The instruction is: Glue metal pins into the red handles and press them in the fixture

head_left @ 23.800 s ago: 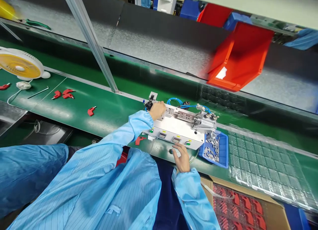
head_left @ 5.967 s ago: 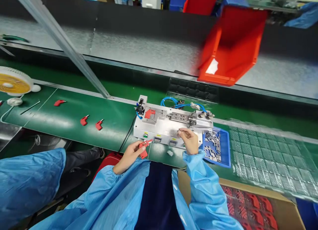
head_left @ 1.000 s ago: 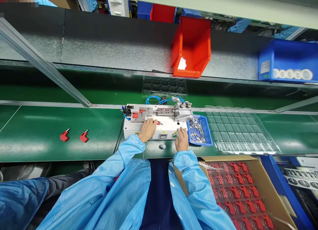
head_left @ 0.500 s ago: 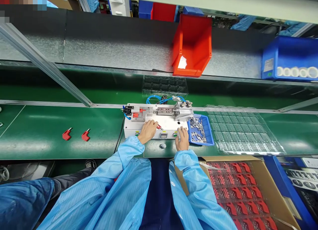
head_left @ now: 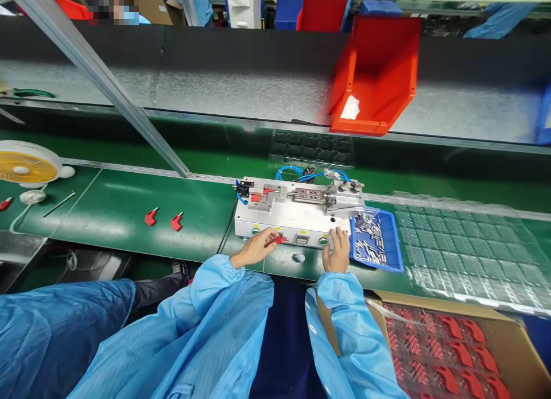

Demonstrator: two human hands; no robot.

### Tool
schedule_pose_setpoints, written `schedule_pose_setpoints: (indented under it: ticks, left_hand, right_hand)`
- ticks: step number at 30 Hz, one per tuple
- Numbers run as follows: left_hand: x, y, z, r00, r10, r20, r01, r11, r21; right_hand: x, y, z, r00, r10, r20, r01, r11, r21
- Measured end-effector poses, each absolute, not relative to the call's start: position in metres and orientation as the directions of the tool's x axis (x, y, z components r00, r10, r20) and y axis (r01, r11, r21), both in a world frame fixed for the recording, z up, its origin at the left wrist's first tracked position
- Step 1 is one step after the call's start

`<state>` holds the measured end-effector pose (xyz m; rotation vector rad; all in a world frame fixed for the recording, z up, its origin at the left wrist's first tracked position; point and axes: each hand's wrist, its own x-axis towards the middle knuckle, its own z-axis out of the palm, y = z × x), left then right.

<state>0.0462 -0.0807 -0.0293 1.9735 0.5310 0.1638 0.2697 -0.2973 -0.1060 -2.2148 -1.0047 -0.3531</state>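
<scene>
My left hand (head_left: 257,247) is closed around a small red plastic part with a metal pin (head_left: 278,240), just in front of a white bench machine (head_left: 293,220). Another red piece (head_left: 255,198) sits in the machine's left fixture. My right hand (head_left: 337,251) holds nothing; its fingers lie stretched over the machine's front right edge, beside a green button (head_left: 323,241). Right of that hand, a blue tray (head_left: 394,244) holds many loose metal pins. A small grey cap-like piece (head_left: 299,258) stands on the green bench (head_left: 202,215) between my hands.
Two red parts with pins, one of them a red part (head_left: 176,221), lie to the left. A fan (head_left: 28,163) stands far left. Clear plastic trays (head_left: 465,244) lie right. Below is a carton (head_left: 512,341) of red parts. A red bin (head_left: 374,77) sits on the shelf above.
My left hand has come off the machine's top toward its front edge, carrying the red part. My right hand stays at the machine's right front. The view has swung left, bringing in the fan.
</scene>
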Motion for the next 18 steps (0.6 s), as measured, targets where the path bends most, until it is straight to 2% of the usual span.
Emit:
schedule_pose_setpoints:
  ticks: [2,4,6,8,13,18]
  left_hand:
    - [0.024,-0.075,-0.041,0.824,0.530,-0.201,0.314,-0.131,0.940]
    - [0.001,-0.063,-0.052,0.686,0.673,-0.275,0.314,0.068,0.947]
    - [-0.022,-0.046,-0.062,0.520,0.786,-0.336,0.304,0.198,0.932]
    - [-0.043,-0.027,-0.070,0.397,0.837,-0.377,0.300,0.270,0.915]
    - [-0.081,0.009,-0.084,0.228,0.825,-0.518,0.210,0.478,0.853]
    - [-0.090,0.018,-0.093,0.199,0.754,-0.627,0.053,0.630,0.775]
  right_hand:
    - [0.271,-0.294,-0.109,0.664,0.535,0.522,0.747,-0.471,-0.469]
    - [0.271,-0.290,-0.111,0.663,0.518,0.541,0.749,-0.470,-0.467]
    - [0.271,-0.287,-0.112,0.658,0.517,0.548,0.753,-0.472,-0.459]
    - [0.271,-0.286,-0.111,0.649,0.517,0.558,0.760,-0.469,-0.450]
    - [0.273,-0.284,-0.109,0.660,0.510,0.551,0.751,-0.473,-0.462]
    - [0.273,-0.280,-0.104,0.666,0.510,0.544,0.746,-0.459,-0.483]
